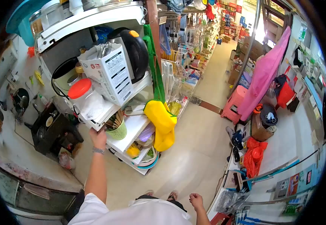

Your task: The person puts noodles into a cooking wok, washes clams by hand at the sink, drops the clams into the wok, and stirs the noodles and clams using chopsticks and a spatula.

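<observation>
Left hand point(98, 137): raised to the near corner of the white shelf point(97, 120), which stands at the person's left front. The hand touches the corner from below. The fingers are partly hidden at the edge, so I cannot tell how firmly they close. A metal band point(98, 150) circles the wrist.

Right hand point(196, 201): low at the person's right side, above the floor point(193, 153) and well apart from the shelf. Its fingers are curled in narrow, and nothing is seen in it.

On the shelf, just above the left hand, stands 1 clear jar point(87, 98) with a red lid. Beside it is 1 white box point(112, 73) with printed labels and items in its open top. Behind the box is 1 black and white kettle point(136, 54).

On the level below, near the left hand, 1 green basket point(117, 131) holds thin sticks. A yellow cloth item point(161, 120) with green trim hangs at the shelf's far side.

Across the floor, 1 pink stool point(235, 103) stands beside a hanging pink cloth point(264, 71). Nearer lies 1 red plastic bag point(253, 157). The person's 2 feet point(173, 195) show at the bottom.
</observation>
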{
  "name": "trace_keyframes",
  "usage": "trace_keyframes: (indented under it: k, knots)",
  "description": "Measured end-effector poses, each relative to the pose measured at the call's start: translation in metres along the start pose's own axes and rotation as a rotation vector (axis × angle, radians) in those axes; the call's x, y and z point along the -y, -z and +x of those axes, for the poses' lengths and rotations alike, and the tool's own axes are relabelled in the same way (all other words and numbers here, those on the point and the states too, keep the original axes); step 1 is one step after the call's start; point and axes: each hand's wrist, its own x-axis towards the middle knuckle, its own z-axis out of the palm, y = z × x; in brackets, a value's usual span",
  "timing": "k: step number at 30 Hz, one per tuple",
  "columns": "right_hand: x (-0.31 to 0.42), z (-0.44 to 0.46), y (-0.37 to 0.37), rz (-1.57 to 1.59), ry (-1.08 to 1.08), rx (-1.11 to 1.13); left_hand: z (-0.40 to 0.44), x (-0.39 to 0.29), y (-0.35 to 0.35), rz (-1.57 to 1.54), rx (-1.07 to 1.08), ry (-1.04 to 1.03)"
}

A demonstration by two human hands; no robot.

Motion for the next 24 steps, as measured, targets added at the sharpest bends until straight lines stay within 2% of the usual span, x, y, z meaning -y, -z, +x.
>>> trace_keyframes:
  k: [1,2,5,7,8,9,11,12,13,15,16,17,19,23,24]
  knots:
    - [0.007,0.007,0.01,-0.034,0.002,0.014,-0.001,-0.001,-0.004,-0.003,-0.009,0.0]
    - [0.012,0.012,0.017,-0.039,0.005,0.016,-0.003,-0.001,-0.006,0.276,0.026,-0.253]
    - [0.026,0.026,0.025,-0.039,-0.012,0.031,-0.012,-0.019,-0.015,0.717,0.104,-0.59]
    - [0.023,0.039,0.025,-0.064,0.021,0.067,-0.031,-0.054,-0.031,0.37,0.063,-0.162]
    - [0.02,0.045,0.022,-0.06,0.027,0.068,-0.042,-0.079,-0.038,0.535,0.067,-0.217]
    - [0.015,0.048,0.018,-0.093,0.043,0.086,-0.045,-0.079,-0.039,0.534,0.065,-0.224]
    - [0.01,0.054,0.013,-0.124,0.076,0.101,-0.051,-0.074,-0.038,0.434,0.011,-0.306]
    - [0.007,0.054,0.012,-0.165,0.09,0.133,-0.053,-0.061,-0.033,0.27,-0.008,-0.224]
    - [0.007,0.054,0.011,-0.207,0.108,0.165,-0.058,-0.059,-0.034,0.264,-0.018,-0.236]
    - [0.009,0.047,0.008,-0.17,0.099,0.179,-0.069,-0.056,-0.034,0.324,-0.085,-0.543]
    - [-0.007,0.056,0.006,-0.155,0.126,0.19,-0.083,-0.052,-0.033,0.22,-0.102,-0.456]
    - [-0.009,0.056,0.007,-0.149,0.104,0.197,-0.095,-0.056,-0.034,0.22,-0.117,-0.465]
    - [-0.011,0.056,0.01,-0.225,0.088,0.207,-0.121,-0.07,-0.028,0.119,-0.174,-0.61]
    - [0.017,0.044,0.014,-0.423,0.208,0.248,-0.169,-0.115,0.006,0.079,-0.287,-0.665]
    - [0.011,0.051,0.014,-0.45,0.243,0.347,-0.18,-0.127,0.017,0.077,-0.33,-0.598]
